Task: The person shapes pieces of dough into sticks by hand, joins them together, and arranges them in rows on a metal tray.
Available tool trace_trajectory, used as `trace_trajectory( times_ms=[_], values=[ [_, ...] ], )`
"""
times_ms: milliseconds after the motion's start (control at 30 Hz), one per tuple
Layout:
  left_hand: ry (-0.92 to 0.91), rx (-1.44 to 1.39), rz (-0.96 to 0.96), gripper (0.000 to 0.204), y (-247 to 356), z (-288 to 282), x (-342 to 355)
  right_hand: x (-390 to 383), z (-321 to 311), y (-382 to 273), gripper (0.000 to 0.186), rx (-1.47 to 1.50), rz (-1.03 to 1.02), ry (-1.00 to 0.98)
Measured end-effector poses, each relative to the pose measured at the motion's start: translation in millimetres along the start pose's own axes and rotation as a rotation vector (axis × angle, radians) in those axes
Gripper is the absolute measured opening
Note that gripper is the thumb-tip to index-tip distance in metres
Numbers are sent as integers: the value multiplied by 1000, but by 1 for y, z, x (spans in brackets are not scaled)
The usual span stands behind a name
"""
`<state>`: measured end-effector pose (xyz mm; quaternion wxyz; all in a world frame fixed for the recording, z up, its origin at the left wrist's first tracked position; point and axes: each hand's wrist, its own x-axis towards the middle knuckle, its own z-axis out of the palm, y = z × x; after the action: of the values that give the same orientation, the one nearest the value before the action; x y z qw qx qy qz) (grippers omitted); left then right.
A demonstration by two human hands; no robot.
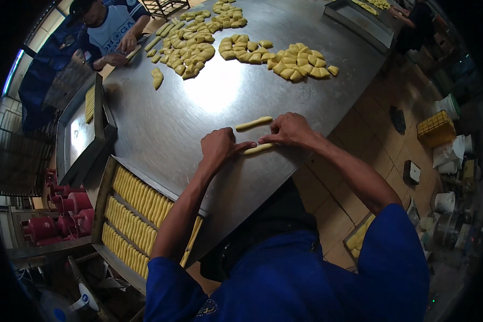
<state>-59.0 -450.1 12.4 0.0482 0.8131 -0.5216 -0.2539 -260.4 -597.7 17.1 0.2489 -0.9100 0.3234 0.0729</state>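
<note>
The person wears a blue short-sleeved shirt [284, 279] under a dark apron; forearms bare.

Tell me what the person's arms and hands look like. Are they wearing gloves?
No gloves: the left hand and right hand are both bare, with no rings or watch that I can see. The forearms are bare too. The person wears a blue shirt with short sleeves that end above the elbows. A small pale emblem sits low on the shirt's left side.
</note>
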Motion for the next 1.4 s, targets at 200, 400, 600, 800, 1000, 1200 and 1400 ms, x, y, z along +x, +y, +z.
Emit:
trace_trajectory(
  times_ms=[200,400,600,800,1000,1200,1400],
  values=[
    [132,-47,95,74,-8,11,-1,5,12,14,67,12,-160,110],
    [203,5,82,69,-3,17,-10,4,18,-1,59,-115,-194,156],
    [403,36,180,63,-9,21,-11,-1,15,10,54,-30,-176,256],
    [398,-364,269,39,-24,16,-11,4,15,35,21,389,-170,375],
    [280,-325,363,34,-12,2,12,19,21,16,19,255,-339,371],
    [169,-496,337,32,-26,3,-11,-14,6,6,23,485,-55,56],
    [9,-482,319,29,-23,15,-27,-26,20,-2,18,321,-137,124]
  ],
)
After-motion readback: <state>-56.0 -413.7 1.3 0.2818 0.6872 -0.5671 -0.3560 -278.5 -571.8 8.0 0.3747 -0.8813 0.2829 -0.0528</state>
